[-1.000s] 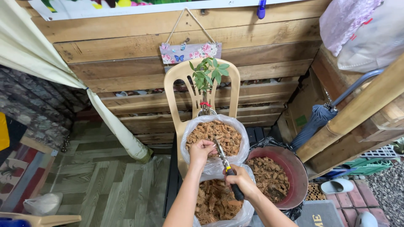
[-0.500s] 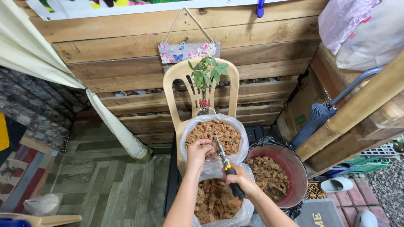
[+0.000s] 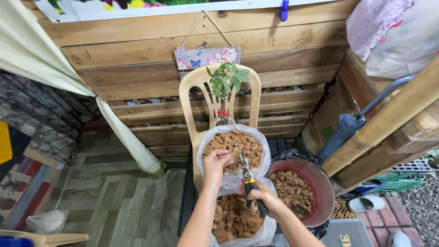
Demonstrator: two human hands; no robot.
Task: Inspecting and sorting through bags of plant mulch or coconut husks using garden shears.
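Observation:
My left hand [image 3: 216,163] reaches into a clear plastic bag [image 3: 232,176] full of brown coconut husk chips [image 3: 233,146]; its fingers curl over the chips at the bag's near left edge. My right hand [image 3: 263,196] grips pruning shears [image 3: 247,176] with black and yellow handles, blades pointing up over the same bag. This bag rests on a beige plastic chair [image 3: 194,91]. A second clear bag of husk chips [image 3: 231,219] lies just below my hands. A small green potted plant [image 3: 225,84] stands at the back of the chair seat.
A red bucket [image 3: 315,183] lined with black plastic holds more husk chips at the right. Behind the chair is a wooden pallet wall [image 3: 137,59] with a floral sign [image 3: 208,57]. A folded blue umbrella [image 3: 340,132] leans at the right. A white curtain [image 3: 123,137] hangs at the left.
My left hand has shifted slightly over the chips in the upper bag. My right hand and the shears stay almost where they were.

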